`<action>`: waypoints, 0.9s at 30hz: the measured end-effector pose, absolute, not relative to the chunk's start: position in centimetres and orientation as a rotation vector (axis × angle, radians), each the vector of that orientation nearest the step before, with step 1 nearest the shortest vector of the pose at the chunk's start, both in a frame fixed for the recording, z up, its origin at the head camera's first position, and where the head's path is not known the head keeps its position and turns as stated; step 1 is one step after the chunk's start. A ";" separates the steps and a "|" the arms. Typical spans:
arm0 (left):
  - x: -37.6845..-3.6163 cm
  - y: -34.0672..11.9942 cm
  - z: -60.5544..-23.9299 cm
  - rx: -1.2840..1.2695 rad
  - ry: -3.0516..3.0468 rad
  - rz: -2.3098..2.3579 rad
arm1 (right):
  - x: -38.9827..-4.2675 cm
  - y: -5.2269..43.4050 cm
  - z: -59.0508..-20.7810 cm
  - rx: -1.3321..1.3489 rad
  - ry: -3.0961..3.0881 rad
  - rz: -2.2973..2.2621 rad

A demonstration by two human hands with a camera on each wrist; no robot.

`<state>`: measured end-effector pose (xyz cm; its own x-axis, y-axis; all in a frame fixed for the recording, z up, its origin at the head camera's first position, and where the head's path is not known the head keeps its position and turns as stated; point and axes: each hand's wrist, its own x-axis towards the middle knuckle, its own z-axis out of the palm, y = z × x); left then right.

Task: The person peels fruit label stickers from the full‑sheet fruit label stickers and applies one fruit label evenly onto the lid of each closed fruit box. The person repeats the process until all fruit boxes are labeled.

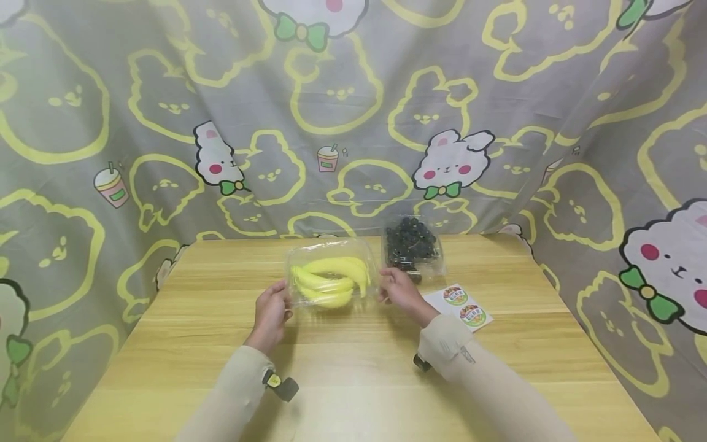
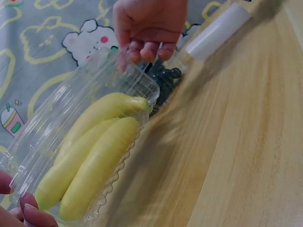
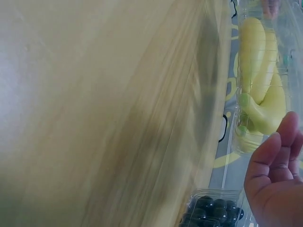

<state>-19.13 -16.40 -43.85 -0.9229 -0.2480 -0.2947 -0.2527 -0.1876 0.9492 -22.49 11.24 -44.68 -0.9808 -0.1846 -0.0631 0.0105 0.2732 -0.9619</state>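
A patterned cloth [image 1: 353,104] with yellow outlines and white rabbits hangs behind and around both hands. Under them lies the pale wooden surface [image 1: 353,380], its grain running crosswise in the head view.

Between the hands is a clear plastic box [image 1: 331,273], closed and ribbed along its edges, lifted off the surface and tilted so its lid faces the person. Inside lie yellow bananas [image 1: 330,281], curved, smooth and unmarked, packed side by side and filling most of the box.

The left hand [image 1: 270,314] grips the box's left end, fingers curled around its edge; the left wrist view shows its fingertips [image 2: 33,215] at the rim. The right hand [image 1: 402,293] holds the right end, fingers curled over the top edge and pinching it.

Just beyond the right hand sits a smaller clear box of dark berries [image 1: 411,247] on the surface. Just to that hand's right lies a white sheet with two round stickers [image 1: 463,306].
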 end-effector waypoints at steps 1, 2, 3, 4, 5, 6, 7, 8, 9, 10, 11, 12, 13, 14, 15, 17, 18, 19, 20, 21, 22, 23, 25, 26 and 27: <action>-19.1 -16.5 -43.9 -0.616 2.002 2.333 | -22.3 11.2 -44.7 -0.163 2.363 -1.804; -19.0 -16.5 -43.9 -0.613 2.003 2.328 | -22.1 11.3 -44.7 -0.165 2.355 -1.811; -18.9 -16.5 -43.8 -0.609 2.003 2.327 | -22.0 11.2 -44.7 -0.162 2.348 -1.818; -18.9 -16.5 -43.8 -0.604 2.003 2.325 | -21.8 11.3 -44.6 -0.168 2.342 -1.823; -18.8 -16.6 -43.8 -0.599 2.004 2.325 | -21.7 11.2 -44.6 -0.165 2.337 -1.828; -18.7 -16.6 -43.9 -0.591 2.007 2.324 | -21.8 11.3 -45.1 -0.159 2.336 -1.838; -18.6 -16.7 -43.9 -0.584 2.009 2.324 | -21.7 11.3 -45.2 -0.159 2.332 -1.842; -18.5 -16.7 -43.9 -0.574 2.010 2.323 | -21.6 11.3 -45.2 -0.161 2.335 -1.839; -18.5 -16.7 -44.0 -0.568 2.009 2.324 | -21.5 11.3 -45.3 -0.160 2.334 -1.841; -18.4 -16.8 -44.0 -0.563 2.006 2.322 | -21.4 11.3 -45.3 -0.158 2.338 -1.838; -18.3 -16.9 -44.1 -0.557 2.003 2.318 | -21.3 11.3 -45.4 -0.152 2.342 -1.831; -18.2 -16.9 -44.1 -0.547 1.999 2.318 | -21.2 11.3 -45.4 -0.152 2.346 -1.824; -18.2 -17.0 -44.1 -0.539 1.995 2.317 | -21.1 11.4 -45.4 -0.157 2.349 -1.818; -18.0 -17.0 -44.1 -0.532 1.992 2.313 | -20.9 11.4 -45.4 -0.159 2.352 -1.810; -18.0 -17.1 -44.1 -0.526 1.988 2.311 | -20.8 11.4 -45.4 -0.159 2.352 -1.804; -17.8 -17.1 -44.1 -0.510 1.987 2.302 | -20.5 11.5 -45.3 -0.175 2.347 -1.801; -17.7 -17.2 -44.1 -0.504 1.988 2.298 | -20.4 11.5 -45.3 -0.182 2.345 -1.798; -17.7 -17.2 -44.1 -0.501 1.988 2.293 | -20.3 11.6 -45.4 -0.184 2.342 -1.798; -17.6 -17.2 -44.1 -0.498 1.987 2.290 | -20.2 11.6 -45.4 -0.187 2.342 -1.795; -17.6 -17.2 -44.1 -0.499 1.985 2.288 | -20.1 11.6 -45.5 -0.183 2.336 -1.798; -17.6 -17.3 -44.2 -0.497 1.983 2.289 | -20.0 11.6 -45.6 -0.180 2.333 -1.802; -17.5 -17.3 -44.2 -0.499 1.982 2.288 | -19.9 11.6 -45.7 -0.173 2.330 -1.805; -17.5 -17.2 -44.3 -0.500 1.983 2.290 | -19.8 11.6 -46.0 -0.158 2.324 -1.812; -17.4 -17.2 -44.3 -0.493 1.988 2.293 | -19.6 11.6 -46.2 -0.150 2.322 -1.815; -17.3 -17.2 -44.3 -0.490 1.993 2.297 | -19.5 11.6 -46.3 -0.136 2.320 -1.819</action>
<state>-17.33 -17.21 -44.32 -0.9475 -0.1601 -0.2768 -0.2515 -0.1615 0.9543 -19.53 11.59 -46.28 -0.9777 -0.1886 -0.0922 0.0445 0.2430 -0.9690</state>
